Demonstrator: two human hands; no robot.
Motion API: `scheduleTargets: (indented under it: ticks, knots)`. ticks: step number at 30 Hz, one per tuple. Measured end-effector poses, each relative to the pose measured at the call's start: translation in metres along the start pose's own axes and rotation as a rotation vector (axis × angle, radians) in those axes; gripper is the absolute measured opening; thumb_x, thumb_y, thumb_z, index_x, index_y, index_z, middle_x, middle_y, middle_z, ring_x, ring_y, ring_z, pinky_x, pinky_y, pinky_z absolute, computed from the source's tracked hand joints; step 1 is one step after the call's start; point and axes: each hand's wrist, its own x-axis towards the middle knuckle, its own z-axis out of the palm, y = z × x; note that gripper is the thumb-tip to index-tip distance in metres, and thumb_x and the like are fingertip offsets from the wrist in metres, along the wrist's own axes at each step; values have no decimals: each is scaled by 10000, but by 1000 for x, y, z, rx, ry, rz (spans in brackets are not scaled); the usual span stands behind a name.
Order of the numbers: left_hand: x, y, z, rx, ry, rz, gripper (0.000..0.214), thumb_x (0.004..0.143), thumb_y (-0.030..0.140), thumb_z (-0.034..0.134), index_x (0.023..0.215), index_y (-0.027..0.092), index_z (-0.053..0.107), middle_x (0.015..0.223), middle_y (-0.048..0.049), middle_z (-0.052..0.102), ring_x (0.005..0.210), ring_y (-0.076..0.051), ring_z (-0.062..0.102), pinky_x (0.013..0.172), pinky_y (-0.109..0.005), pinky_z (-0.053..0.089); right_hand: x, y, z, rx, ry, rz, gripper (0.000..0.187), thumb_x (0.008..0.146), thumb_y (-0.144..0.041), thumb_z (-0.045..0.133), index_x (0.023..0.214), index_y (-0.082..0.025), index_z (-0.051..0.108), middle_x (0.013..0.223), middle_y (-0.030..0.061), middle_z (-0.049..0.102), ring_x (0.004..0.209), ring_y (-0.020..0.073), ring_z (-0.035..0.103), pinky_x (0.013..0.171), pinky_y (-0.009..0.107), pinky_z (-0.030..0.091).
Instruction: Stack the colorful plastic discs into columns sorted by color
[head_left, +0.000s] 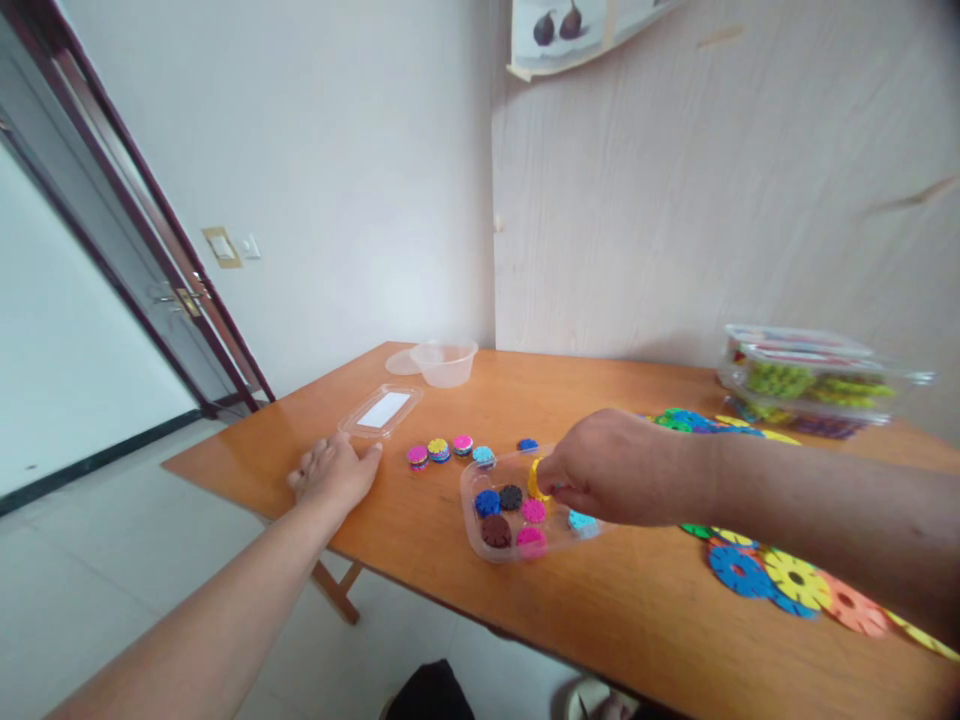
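My right hand is over a clear plastic tray, pinching a yellow notched disc held on edge. Inside the tray lie blue, black, brown, pink and light blue discs; a brown disc is at the near left corner. My left hand rests on the table with its thumb apart, holding nothing. Beyond it lies a clear lid with a white label. Between the hands stand several small stacks of discs, among them a yellow-topped stack. A blue disc lies just behind the tray.
A translucent round bowl and its lid sit at the table's back left. Large flat colored discs spread under and behind my right forearm. Stacked clear boxes stand back right. The wooden table has its near edge below the tray.
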Motion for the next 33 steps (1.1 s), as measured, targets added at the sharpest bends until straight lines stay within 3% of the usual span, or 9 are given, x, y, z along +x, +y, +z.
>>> scheduleTargets:
  ticks: [5, 10, 18, 33]
  knots:
    - [0, 0, 3, 13, 18, 13, 702, 795, 688, 375, 1221, 160, 557, 1277, -242, 567, 1215, -423, 491, 930, -570, 396, 25, -12, 10, -137, -173, -117, 101, 781, -113, 629, 760, -175, 704, 675, 50, 686, 609, 163, 617, 532, 264, 327]
    - [-1, 4, 1, 14, 4, 25, 684, 799, 671, 381, 1213, 157, 560, 1276, -233, 570, 1202, -425, 494, 936, -577, 393, 34, -13, 24, -71, -182, -87, 149, 773, -139, 646, 629, -177, 644, 594, 26, 643, 580, 147, 611, 537, 257, 365]
    - [-2, 3, 3, 5, 17, 38, 669, 802, 667, 381, 1195, 160, 570, 1258, -222, 576, 1175, -417, 504, 923, -570, 404, 42, -13, 33, -180, -257, -188, 120, 785, -114, 631, 690, -170, 678, 624, 47, 673, 641, 179, 648, 556, 266, 378]
    - [-2, 7, 4, 22, 14, 21, 710, 804, 663, 349, 1245, 145, 553, 1289, -216, 557, 1187, -406, 481, 944, -566, 385, 47, -11, 29, -171, -286, -178, 211, 858, -183, 530, 788, -160, 728, 711, 101, 719, 658, 188, 652, 580, 275, 364]
